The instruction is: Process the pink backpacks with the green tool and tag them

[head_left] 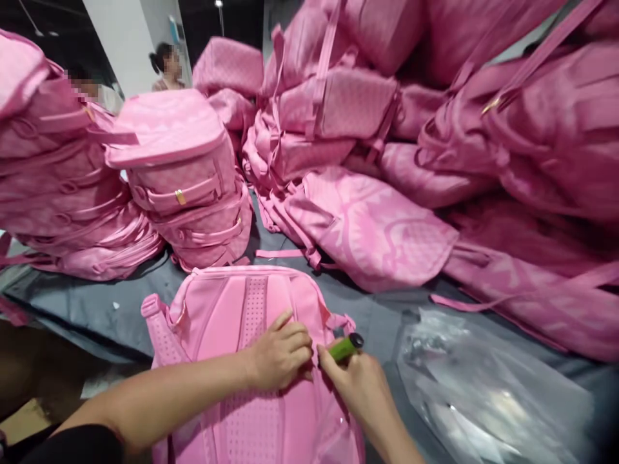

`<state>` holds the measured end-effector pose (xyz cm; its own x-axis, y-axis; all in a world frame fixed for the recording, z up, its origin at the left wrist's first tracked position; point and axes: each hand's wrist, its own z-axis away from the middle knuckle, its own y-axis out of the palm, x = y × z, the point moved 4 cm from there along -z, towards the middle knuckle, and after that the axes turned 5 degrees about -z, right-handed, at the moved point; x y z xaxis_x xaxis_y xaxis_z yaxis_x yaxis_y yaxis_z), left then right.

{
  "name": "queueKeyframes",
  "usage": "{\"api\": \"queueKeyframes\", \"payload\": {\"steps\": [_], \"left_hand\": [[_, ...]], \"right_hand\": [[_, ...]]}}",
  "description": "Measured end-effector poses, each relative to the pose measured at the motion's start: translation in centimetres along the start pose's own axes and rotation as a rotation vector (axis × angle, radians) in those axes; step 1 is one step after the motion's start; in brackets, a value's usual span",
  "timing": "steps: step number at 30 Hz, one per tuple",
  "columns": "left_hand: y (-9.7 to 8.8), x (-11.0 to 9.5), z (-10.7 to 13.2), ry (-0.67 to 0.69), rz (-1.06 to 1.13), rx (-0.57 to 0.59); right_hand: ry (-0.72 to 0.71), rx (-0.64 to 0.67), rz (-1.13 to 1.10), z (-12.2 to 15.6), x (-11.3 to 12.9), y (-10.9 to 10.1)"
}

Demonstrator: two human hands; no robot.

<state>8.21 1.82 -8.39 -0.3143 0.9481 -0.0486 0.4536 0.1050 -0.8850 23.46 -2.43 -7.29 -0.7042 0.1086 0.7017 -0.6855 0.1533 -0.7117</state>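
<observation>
A green lighter (344, 348) is clamped by the fingers of the right hand (360, 386) at the right edge of the pink backpack (227, 316), its long axis slanted and its dark head pointed up-right. The left hand (280, 356) is rested on the backpack, fingers curled together.

Lower centre, a pink backpack (251, 309) is showing matt, perforated padded fabric. A green lighter (344, 348) is gleaming as smooth plastic. Lower right, clear plastic bags (483, 386) are glinting, crinkled.

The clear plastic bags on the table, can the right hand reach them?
Probably yes. The clear plastic bags lie just beside the right hand, with only bare grey table cover between them. Its fingers hold a green lighter, though, so grabbing might be awkward.
</observation>
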Motion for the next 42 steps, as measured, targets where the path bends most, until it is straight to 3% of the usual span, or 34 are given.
{"api": "queueKeyframes", "payload": {"steps": [5,8,11,13,15,17,19,21,23,28,30,31,33,35,38,40,42], "left_hand": [[0.0,-0.4,0.3,-0.043,0.031,-0.044],[-0.3,-0.7,0.2,-0.059,0.021,0.0],[-1.5,-0.3,-0.9,-0.035,-0.044,0.066],[-2.6,-0.1,-2.3,0.085,-0.119,0.19],[-3.6,0.6,-3.9,0.186,-0.184,0.386],[-4.6,1.7,-5.4,0.169,-0.235,0.582],[-6.0,2.7,-6.6,0.089,-0.271,0.688],[-8.0,2.5,-7.2,0.053,-0.278,0.695],[-11.1,1.0,-7.3,0.028,-0.252,0.634],[-21.3,-5.5,-6.0,-0.154,-0.121,0.479],[-23.4,-7.3,-5.0,-0.247,-0.084,0.422],[-23.6,-7.7,-4.4,-0.284,-0.064,0.39],[-22.0,-7.5,-2.6,-0.327,-0.022,0.347],[-18.7,-6.4,-0.4,-0.327,0.021,0.382],[-14.7,-4.7,2.3,-0.209,0.018,0.42],[-14.4,-3.7,3.0,-0.144,-0.045,0.299],[-15.5,-2.6,2.9,-0.173,-0.136,0.127]], "right_hand": [[-0.016,0.0,0.005,0.6,0.6,0.1],[0.034,-0.059,0.075,0.9,0.5,0.1],[0.01,-0.101,0.008,0.9,0.4,0.1],[0.058,-0.089,0.032,1.1,0.0,-0.1],[0.132,-0.099,0.075,1.8,-0.3,-0.8],[0.131,-0.134,-0.052,3.0,0.0,-1.9],[0.092,-0.16,-0.298,4.5,1.1,-2.8],[0.023,-0.204,-0.475,6.0,2.8,-3.5],[-0.098,-0.303,-0.506,7.4,5.2,-4.2],[-0.488,-0.583,-0.35,10.8,12.6,-7.0],[-0.655,-0.621,-0.26,11.8,14.5,-8.0],[-0.724,-0.62,-0.217,12.0,14.8,-8.2],[-0.787,-0.56,-0.146,11.7,14.0,-7.6],[-0.758,-0.405,-0.117,10.8,11.8,-5.7],[-0.691,-0.218,-0.137,9.9,8.4,-2.7],[-0.689,-0.222,-0.141,9.7,7.5,-1.8],[-0.744,-0.245,-0.116,9.6,8.1,-1.3]]}}
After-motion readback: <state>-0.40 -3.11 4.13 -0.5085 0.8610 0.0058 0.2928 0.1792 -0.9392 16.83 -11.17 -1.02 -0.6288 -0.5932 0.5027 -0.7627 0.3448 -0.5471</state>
